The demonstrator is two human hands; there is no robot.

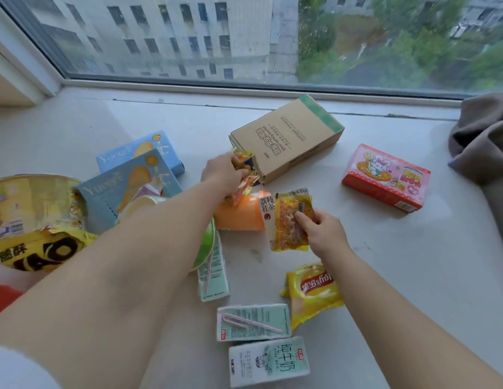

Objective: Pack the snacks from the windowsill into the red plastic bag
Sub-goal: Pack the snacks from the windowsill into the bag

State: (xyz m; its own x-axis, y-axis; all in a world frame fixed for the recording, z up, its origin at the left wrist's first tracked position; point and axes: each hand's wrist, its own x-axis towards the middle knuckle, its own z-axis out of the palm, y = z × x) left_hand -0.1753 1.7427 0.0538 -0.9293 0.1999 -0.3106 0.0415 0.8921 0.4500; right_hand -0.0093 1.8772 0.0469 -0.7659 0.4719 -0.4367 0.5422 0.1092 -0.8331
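Observation:
Snacks lie spread over the pale windowsill [385, 276]. My left hand [223, 175] grips a bunch of small crinkly snack packets [246, 167] in front of a brown cardboard box [287, 138]. My right hand [323, 228] pinches a small yellow see-through snack packet [289, 223] together with a white tea sachet [268, 211], just over an orange pack [239, 214]. A yellow crisp bag [312, 290] and three pale green milk cartons [253, 322] lie nearer to me. A strip of the red plastic bag [3, 299] shows at the left edge.
At the left are two blue boxes [132, 183], a yellow noodle bowl [31, 203] and a yellow-black bag [40, 251]. A pink and red box [385, 178] sits at the right. Grey cloth [483, 144] is heaped at the far right, and the window frame [244, 88] runs behind.

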